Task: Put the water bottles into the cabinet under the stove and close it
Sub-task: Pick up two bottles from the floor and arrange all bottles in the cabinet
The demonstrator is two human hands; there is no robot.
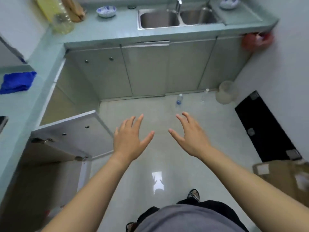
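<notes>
two water bottles are standing upright at twelve o'clock from your nearer right hand; left hand likewise hovering spread, empty.

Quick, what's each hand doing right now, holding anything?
Left hand: open, fingers spread, holding nothing.
Right hand: open, fingers spread, holding nothing; the water bottle stands on the floor beyond it.
</notes>
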